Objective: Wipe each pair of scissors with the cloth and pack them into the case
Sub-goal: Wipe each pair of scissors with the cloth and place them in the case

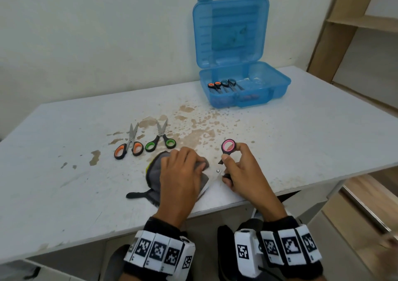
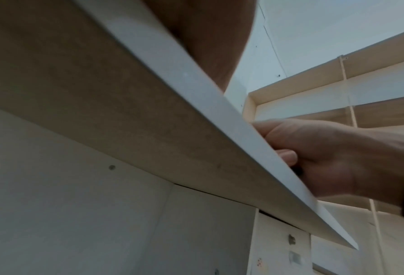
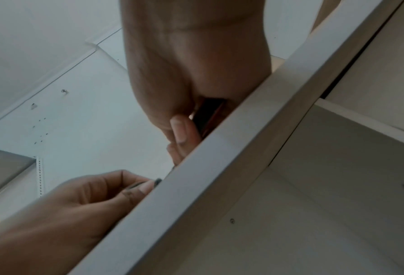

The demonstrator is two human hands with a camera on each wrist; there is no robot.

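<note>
Fingers of the right hand (image 1: 239,168) curl round the handles of the pink scissors (image 1: 227,151), thumb and forefinger pinching the upper pink-lined loop, which stands up toward 12 o'clock; the lower loop is buried in the palm. Their long axis runs from the loops at 1 o'clock down to 7 o'clock, the pivot screw showing between the two hands. Left hand (image 1: 181,177) grips the grey cloth (image 1: 156,170), folded over the blades, so the tips are hidden. This cloth is soft and fuzzy, with a black strap trailing at 8 o'clock.

Both wrist views mostly catch the surface (image 1: 301,140) edge from below; grip detail there is hard to make out.

At 10 o'clock lie orange scissors (image 1: 129,147) and green scissors (image 1: 160,139), steel blades pointing to 12 o'clock. At 1 o'clock, well apart, the translucent blue plastic case (image 1: 277,86) stands open, two pairs lying inside, handles left. Brown stains mottle the white surface.
</note>
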